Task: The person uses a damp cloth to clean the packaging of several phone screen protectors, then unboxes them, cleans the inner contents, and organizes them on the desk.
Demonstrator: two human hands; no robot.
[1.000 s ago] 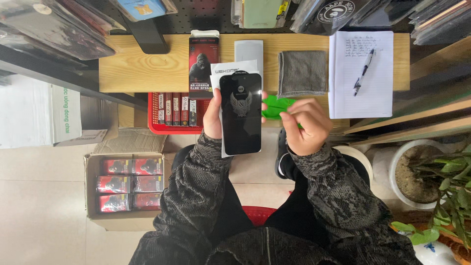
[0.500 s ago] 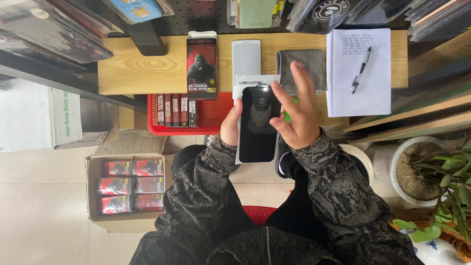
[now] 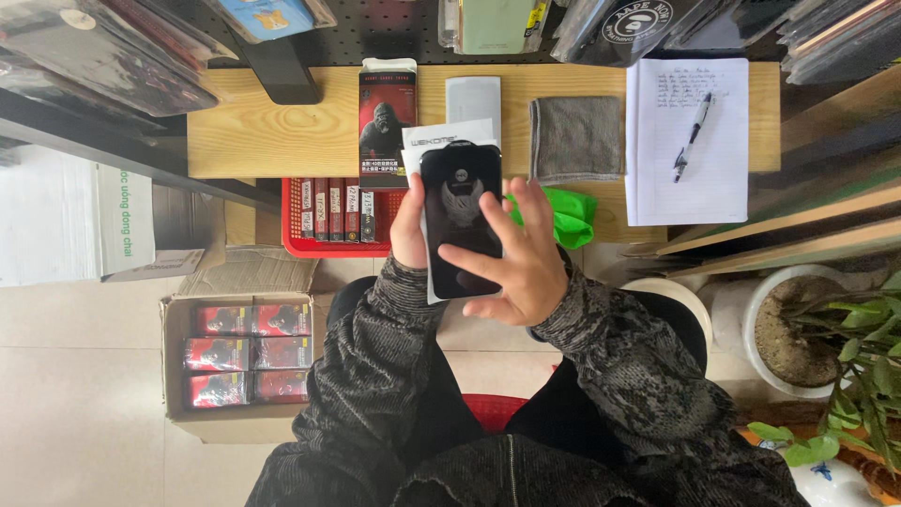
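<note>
My left hand [image 3: 408,230] holds a black phone [image 3: 460,216] upright over my lap, with a white paper packet [image 3: 449,136] behind it. My right hand [image 3: 526,268] lies against the phone's right side. Its fingers are spread and its thumb is pressed across the dark screen. A bright green cloth [image 3: 572,216] peeks out behind my right hand at the edge of the wooden table [image 3: 253,131].
On the table lie a dark red box with a gorilla picture [image 3: 387,117], a grey flat case [image 3: 472,99], a grey cloth [image 3: 575,139] and a notebook [image 3: 690,94] with a pen [image 3: 693,136]. A red basket [image 3: 310,246] and a cardboard box [image 3: 178,376] of packets sit at left, a plant pot [image 3: 770,347] at right.
My right hand left the green cloth, opened and came onto the phone screen. The phone shifted slightly to the right in my left hand.
</note>
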